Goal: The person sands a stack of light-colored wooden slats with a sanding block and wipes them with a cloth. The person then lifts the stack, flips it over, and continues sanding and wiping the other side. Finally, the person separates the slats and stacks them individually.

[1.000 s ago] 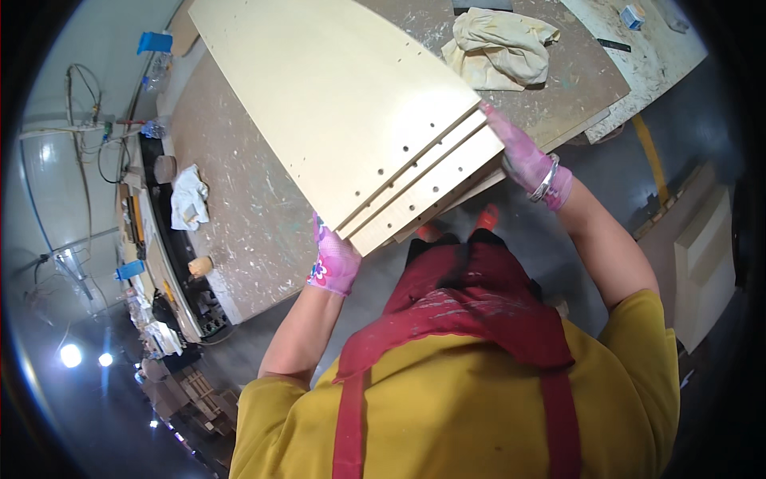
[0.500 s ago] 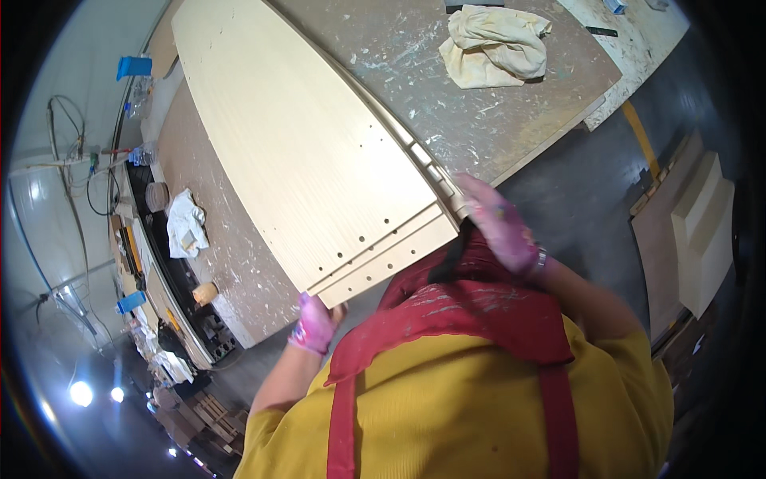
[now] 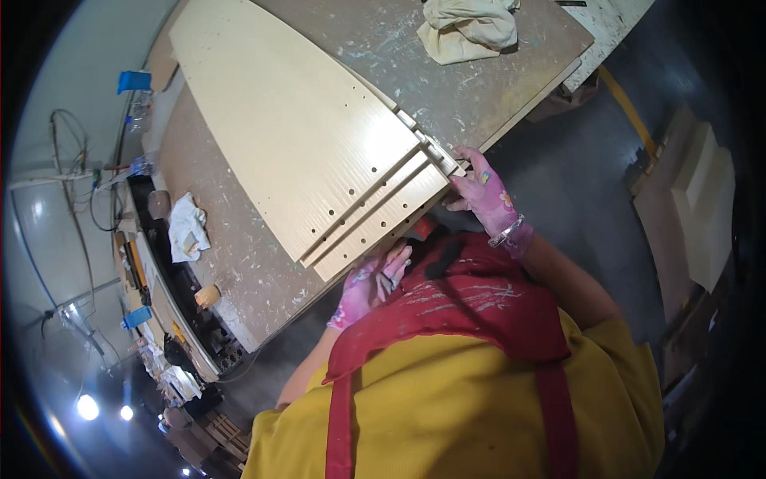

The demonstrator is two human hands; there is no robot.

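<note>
A stack of long pale wooden boards (image 3: 295,120) lies on the workbench, with small holes drilled along the near ends. The ends are stepped, so a lower board (image 3: 391,215) sticks out towards me. My right hand (image 3: 488,195), in a pink patterned glove, is at the stack's near right corner, its fingers around the edge of a board. My left hand (image 3: 371,286), gloved alike, is just below the near edge with its fingers apart and nothing visible in them. Whether it touches the boards' underside cannot be seen.
A crumpled cream cloth (image 3: 467,30) lies on the far part of the paint-marked workbench (image 3: 367,48). On its left are a white cloth (image 3: 187,227) and a small tan item (image 3: 207,297). More panels (image 3: 702,203) stand beyond the floor at right.
My left hand has gone from the stack's near left corner rightwards along the near edge. The board ends are now more widely stepped. My right hand has closed in on the right corner.
</note>
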